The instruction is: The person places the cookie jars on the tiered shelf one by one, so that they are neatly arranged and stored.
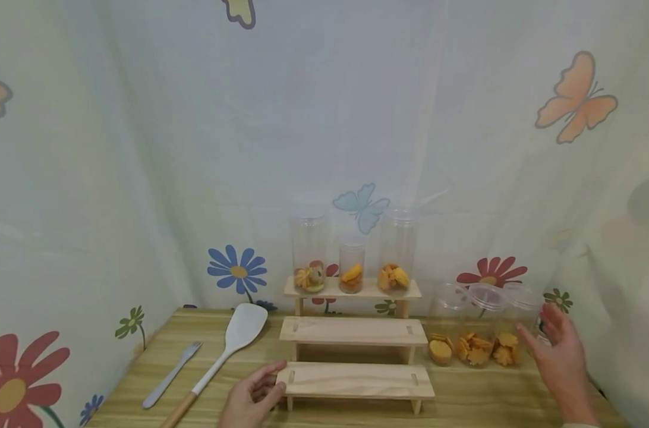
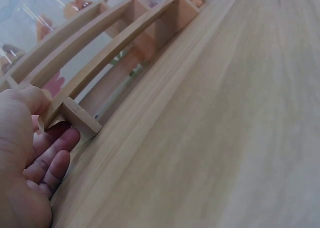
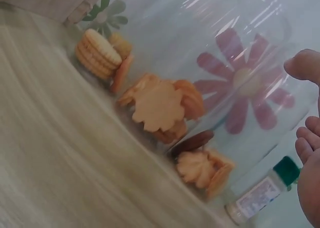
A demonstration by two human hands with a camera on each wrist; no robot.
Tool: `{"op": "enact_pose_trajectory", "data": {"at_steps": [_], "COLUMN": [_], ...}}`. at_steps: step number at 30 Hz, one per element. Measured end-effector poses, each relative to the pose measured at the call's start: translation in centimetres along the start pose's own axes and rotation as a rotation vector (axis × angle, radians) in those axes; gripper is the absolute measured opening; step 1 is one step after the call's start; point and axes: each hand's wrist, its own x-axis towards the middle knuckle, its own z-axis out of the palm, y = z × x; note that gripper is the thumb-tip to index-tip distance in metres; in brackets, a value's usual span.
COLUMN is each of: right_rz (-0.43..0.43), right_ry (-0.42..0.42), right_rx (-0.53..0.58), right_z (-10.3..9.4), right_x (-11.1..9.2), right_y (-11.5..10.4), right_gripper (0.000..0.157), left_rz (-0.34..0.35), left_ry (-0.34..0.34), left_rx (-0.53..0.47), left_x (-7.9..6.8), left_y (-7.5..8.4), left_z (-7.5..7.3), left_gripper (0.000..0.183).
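A three-tier wooden stand (image 1: 355, 379) occupies the middle of the table. My left hand (image 1: 251, 396) grips the left end of its lowest shelf (image 2: 92, 70), thumb and fingers at the board's edge. On the top tier stand three clear jars: a tall left jar (image 1: 309, 252), a short middle jar (image 1: 352, 264) and a tall right jar (image 1: 398, 249), each with biscuits at the bottom. Three more clear jars (image 1: 475, 346) of biscuits (image 3: 159, 106) stand on the table right of the stand. Beside the rightmost one, my right hand (image 1: 561, 351) is held with fingers apart, gripping nothing.
A small bottle with a green cap (image 3: 257, 197) stands behind the right-hand jars, near the right hand. Left of the stand lie a white spatula (image 1: 244, 327) with a wooden handle and a grey fork (image 1: 172, 375). A patterned curtain (image 1: 324, 119) surrounds the table.
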Motion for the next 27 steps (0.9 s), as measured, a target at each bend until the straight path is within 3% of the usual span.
{"op": "enact_pose_trajectory", "data": {"at_steps": [9,27], "right_rz": [0.129,0.08], "right_ry": [-0.003,-0.091], "right_rx": [0.029,-0.066], "right_z": [1.7,3.0], "right_x": [0.8,1.5], "right_y": [1.9,5.6], "right_gripper": [0.09,0.092], "left_rz": [-0.013,-0.01], "left_ry": [0.002,-0.01], "left_rx": [0.007,0.026], "left_x": [0.0,0.2], "left_y": [0.0,-0.3], "left_z": [-0.1,-0.3], "left_gripper": [0.055,0.056]}}
